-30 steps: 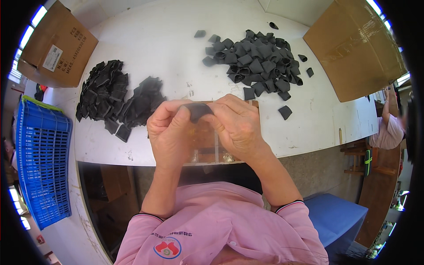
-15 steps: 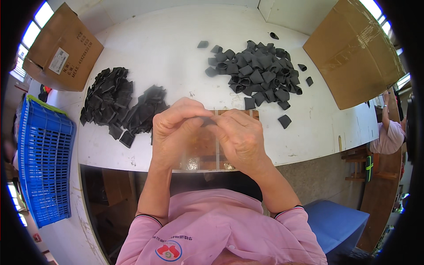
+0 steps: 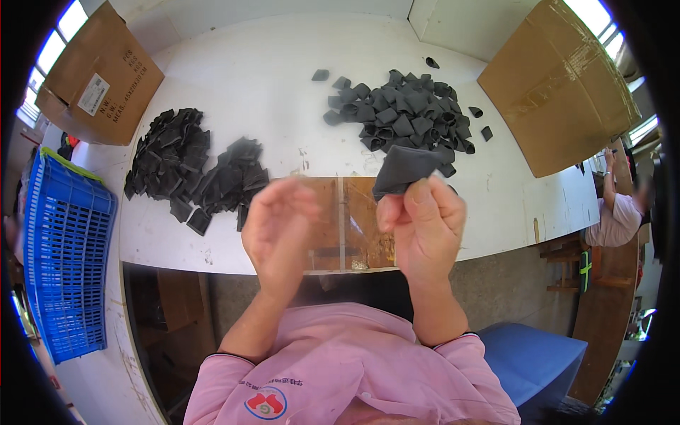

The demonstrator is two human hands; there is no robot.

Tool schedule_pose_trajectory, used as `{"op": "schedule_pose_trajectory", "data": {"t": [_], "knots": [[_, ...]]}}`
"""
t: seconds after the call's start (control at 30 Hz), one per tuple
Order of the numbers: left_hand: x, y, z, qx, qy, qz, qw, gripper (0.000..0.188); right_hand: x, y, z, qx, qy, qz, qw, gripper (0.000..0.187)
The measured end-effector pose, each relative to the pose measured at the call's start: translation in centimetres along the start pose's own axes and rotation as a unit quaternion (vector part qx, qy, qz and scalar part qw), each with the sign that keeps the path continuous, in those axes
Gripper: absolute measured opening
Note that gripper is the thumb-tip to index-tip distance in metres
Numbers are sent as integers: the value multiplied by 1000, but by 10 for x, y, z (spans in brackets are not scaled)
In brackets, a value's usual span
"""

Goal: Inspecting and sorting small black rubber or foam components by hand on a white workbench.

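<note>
Raised over the table's front half, my right hand (image 3: 428,227) pinches a dark grey fabric sleeve (image 3: 404,170) between thumb and fingers. The sleeve is a flattened, four-cornered piece and points up and to the left. My left hand (image 3: 280,230) hangs apart from it, smeared by motion, its fingers loosely bent and apart with nothing visible in them. Behind the right hand lies a loose heap of similar puffed-out grey sleeves (image 3: 404,113). Left of my left hand are two piles of flat, dark fabric pieces, a larger pile (image 3: 170,156) and a smaller pile (image 3: 230,177).
A brown board (image 3: 322,244) is set at the white table's (image 3: 262,78) front edge. Cardboard boxes stand at the back left (image 3: 103,78) and back right (image 3: 559,85). A blue plastic basket (image 3: 71,262) is at the left. Another person (image 3: 620,212) sits far right.
My hands have parted. The right one has moved right with the fabric sleeve, now in plain sight; the left has let go and drawn slightly down.
</note>
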State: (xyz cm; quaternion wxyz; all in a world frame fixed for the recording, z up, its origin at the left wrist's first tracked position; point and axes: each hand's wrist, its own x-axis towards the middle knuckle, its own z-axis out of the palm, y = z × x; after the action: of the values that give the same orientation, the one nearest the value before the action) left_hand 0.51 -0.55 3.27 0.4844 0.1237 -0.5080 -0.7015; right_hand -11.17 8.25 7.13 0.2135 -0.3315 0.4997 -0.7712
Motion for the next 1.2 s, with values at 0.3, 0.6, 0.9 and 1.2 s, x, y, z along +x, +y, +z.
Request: {"op": "schedule_pose_trajectory", "data": {"t": [0.3, 0.6, 0.9, 1.2], "knots": [[-24, -19, 12, 200, -4, -19, 980, 10, -36, 43, -8, 233, -31, 341, 910, 31], [-22, -18, -1, 299, -49, -61, 951, 5, -30, 38, -14, -330, -21, -137, 934, 18], [-19, -33, 2, 511, -15, 260, 819, 18, -34, 62, -11, -508, -13, -335, 793, 21], [15, -59, -66, 560, 32, 137, 817, 11, 60, 38, -60, -235, 129, 39, 962, 17]]}}
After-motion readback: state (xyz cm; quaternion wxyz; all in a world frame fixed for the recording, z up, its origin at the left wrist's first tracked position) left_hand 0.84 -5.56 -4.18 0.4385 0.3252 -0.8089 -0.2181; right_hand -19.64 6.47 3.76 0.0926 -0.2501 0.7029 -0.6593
